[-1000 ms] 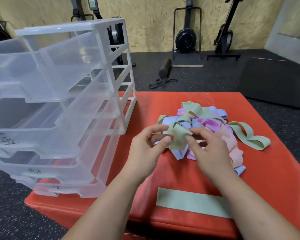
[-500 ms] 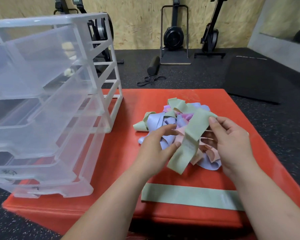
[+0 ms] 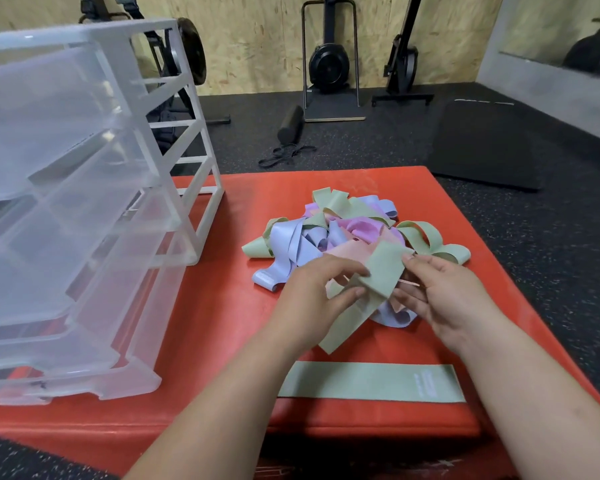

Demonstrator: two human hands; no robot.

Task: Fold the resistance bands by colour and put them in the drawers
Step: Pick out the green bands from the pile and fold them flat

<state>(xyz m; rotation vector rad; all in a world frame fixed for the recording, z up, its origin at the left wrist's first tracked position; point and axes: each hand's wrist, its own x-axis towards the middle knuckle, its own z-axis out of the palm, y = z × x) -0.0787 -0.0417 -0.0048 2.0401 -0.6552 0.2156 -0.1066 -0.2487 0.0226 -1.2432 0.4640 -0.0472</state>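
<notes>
You hold a sage-green band [image 3: 383,271]; the pile [image 3: 291,240] shows lilac-blue, pink, peach, green. The flat green band [image 3: 361,381] bears pale print. Noted: mat [image 3: 222,306] orange-red, drawers [image 3: 49,109] clear, frame [image 3: 84,30] white, floor [image 3: 361,147] speckled black.

White print on flat green band [image 3: 371,382] unreadable.

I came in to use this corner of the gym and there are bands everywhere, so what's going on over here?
A person is sorting resistance bands on a red padded box. The left hand and the right hand both pinch one green resistance band just above the mixed pile of green, lilac and pink bands. A second green band lies flat near the front edge. A clear plastic drawer unit stands at the left, drawers pulled out, with no bands visible inside.
</notes>
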